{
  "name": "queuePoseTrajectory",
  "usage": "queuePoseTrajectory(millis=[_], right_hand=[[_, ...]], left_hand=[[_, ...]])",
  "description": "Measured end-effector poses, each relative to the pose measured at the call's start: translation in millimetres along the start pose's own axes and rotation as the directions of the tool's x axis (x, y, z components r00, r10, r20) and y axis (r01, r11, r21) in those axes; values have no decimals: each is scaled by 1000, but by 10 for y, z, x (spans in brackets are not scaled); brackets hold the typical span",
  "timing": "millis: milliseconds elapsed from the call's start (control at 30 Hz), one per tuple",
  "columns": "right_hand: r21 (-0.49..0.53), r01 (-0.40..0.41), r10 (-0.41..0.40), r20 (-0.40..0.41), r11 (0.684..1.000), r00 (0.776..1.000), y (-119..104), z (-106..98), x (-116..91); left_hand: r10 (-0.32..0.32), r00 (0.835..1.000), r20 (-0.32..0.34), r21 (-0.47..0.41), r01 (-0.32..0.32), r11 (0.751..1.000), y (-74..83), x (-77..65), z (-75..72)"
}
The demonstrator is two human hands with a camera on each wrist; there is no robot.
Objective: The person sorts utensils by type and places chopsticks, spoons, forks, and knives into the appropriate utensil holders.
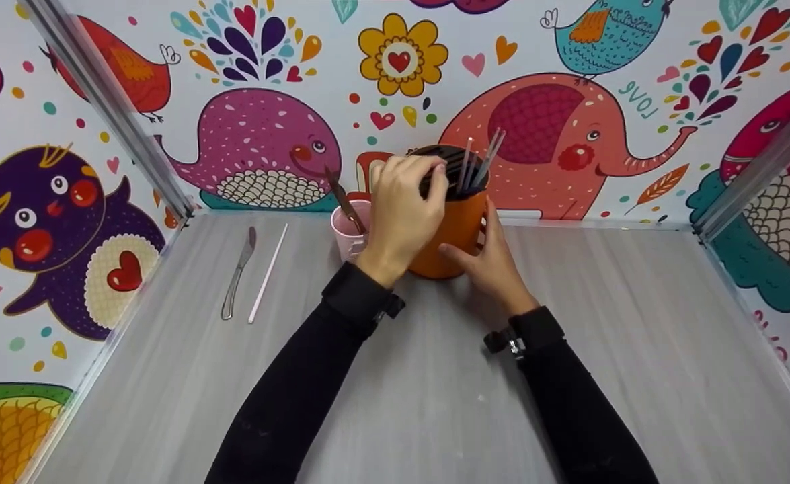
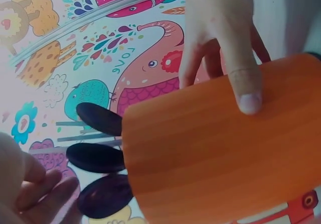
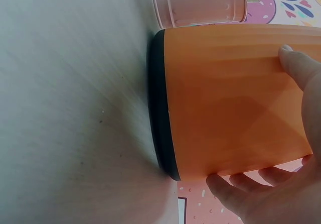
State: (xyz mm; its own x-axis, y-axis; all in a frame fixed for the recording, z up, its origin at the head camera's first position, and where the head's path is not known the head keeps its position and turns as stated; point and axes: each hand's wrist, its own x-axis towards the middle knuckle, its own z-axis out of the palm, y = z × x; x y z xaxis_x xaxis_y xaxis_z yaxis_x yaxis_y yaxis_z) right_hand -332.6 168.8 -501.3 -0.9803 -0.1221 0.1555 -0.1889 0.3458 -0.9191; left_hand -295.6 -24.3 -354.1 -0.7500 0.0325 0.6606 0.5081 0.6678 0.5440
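Note:
An orange cylindrical utensil holder (image 1: 458,232) with a black base and slotted dark top stands near the back wall. My right hand (image 1: 499,269) grips its right side, thumb on the near face and fingers behind. My left hand (image 1: 405,202) is over its top left, fingers bent close to dark oval handles (image 2: 95,157) sticking out. Whether those fingers pinch anything is hidden. Several thin translucent straws (image 1: 492,158) rise from the holder's right side. Beside it, partly behind my left wrist, is a pink cup (image 1: 344,232) with a knife (image 1: 344,202) leaning in it.
A metal table knife (image 1: 237,272) and a pale pink straw (image 1: 268,272) lie apart on the left of the grey table (image 1: 401,403). Printed wall panels (image 1: 395,114) enclose the back and sides, with metal corner posts (image 1: 119,114).

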Motion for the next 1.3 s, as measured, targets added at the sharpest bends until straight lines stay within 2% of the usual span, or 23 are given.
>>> queuePoseTrajectory(millis=[100,233,367,500,667,833,933,1067,1167,1300], right_hand=[[0,3,-3,0,1000,1000,8,-1,9],[9,4,-4,0,1000,1000,9,-6,17],[9,-3,3,-1,1000,1000,14,-14,20],[6,-38,38,11,999,999,21,-21,12],[17,-72,72,29,997,997,10,-30,11],[14,-69,68,32,998,997,-5,-31,11],[14,-73,72,43,997,996,-9,-30,2],[15,-86,85,48,996,995,-24,-25,-10],[21,-85,84,47,996,995,-34,-22,-11],[35,-81,80,49,996,996,-35,-28,-12]], left_hand=[[27,998,-48,-49,-30,998,-51,-104,-55],[71,989,-133,-114,-86,990,-99,-233,-127],[74,982,-172,-137,-98,986,-131,-301,-206],[29,983,-180,-132,-53,990,-255,-355,-279],[-35,977,-209,-103,13,995,-530,-479,-381],[-146,974,-176,-14,145,989,-855,-635,-518],[-257,959,-119,96,268,959,-1093,-737,-624],[-412,909,-61,275,412,869,-1421,-885,-776],[-477,877,-53,370,460,807,-1619,-983,-863],[-497,864,-79,433,478,764,-1792,-1067,-924]])
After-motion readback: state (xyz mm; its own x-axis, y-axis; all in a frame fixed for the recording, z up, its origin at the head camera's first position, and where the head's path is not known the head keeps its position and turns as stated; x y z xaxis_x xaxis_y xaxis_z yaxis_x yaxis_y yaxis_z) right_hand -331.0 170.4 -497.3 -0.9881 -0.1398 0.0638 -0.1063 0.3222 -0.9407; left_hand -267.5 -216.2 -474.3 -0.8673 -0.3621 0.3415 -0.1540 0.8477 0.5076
